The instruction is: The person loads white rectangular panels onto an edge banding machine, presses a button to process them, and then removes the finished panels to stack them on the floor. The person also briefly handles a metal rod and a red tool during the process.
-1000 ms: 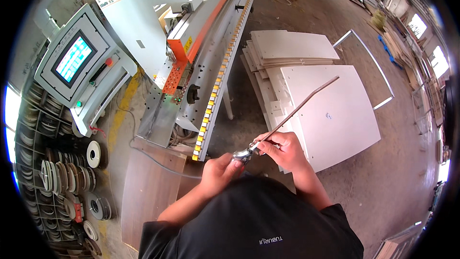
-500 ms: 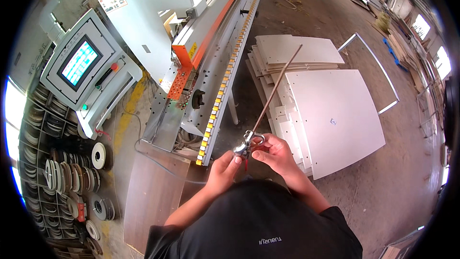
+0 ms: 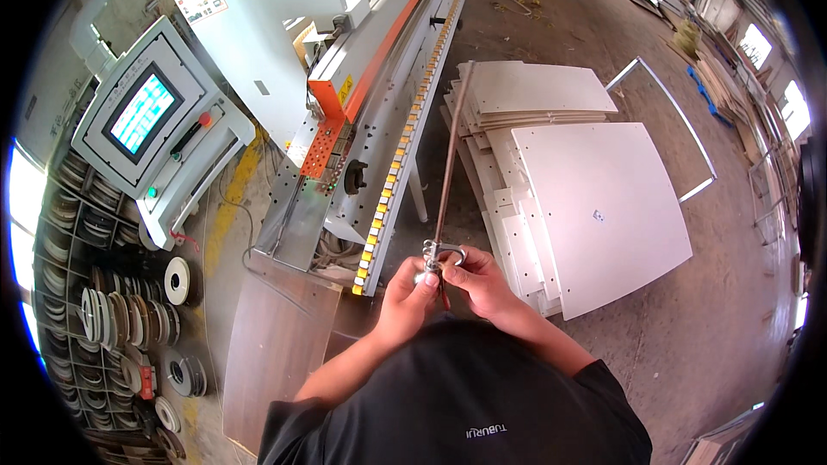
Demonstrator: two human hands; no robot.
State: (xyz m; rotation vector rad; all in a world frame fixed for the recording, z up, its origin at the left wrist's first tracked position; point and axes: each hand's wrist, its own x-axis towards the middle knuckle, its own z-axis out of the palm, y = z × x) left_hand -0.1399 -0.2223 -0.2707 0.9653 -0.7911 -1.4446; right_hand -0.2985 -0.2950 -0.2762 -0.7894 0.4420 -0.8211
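Metal tool [image 3: 434, 258] grasped by left hand [image 3: 402, 300] and right hand [image 3: 489, 286]; careless twist could swing its long rod [image 3: 451, 146] into white panels [image 3: 594, 172]

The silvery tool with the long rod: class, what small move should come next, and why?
Perhaps firm the grip of the left hand on the silvery tool before shifting the right hand: both hold its near end, while the long rod projects beyond them.

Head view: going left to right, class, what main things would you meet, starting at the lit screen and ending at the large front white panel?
Lit screen, red button, orange perforated plate, left hand, right hand, large front white panel.
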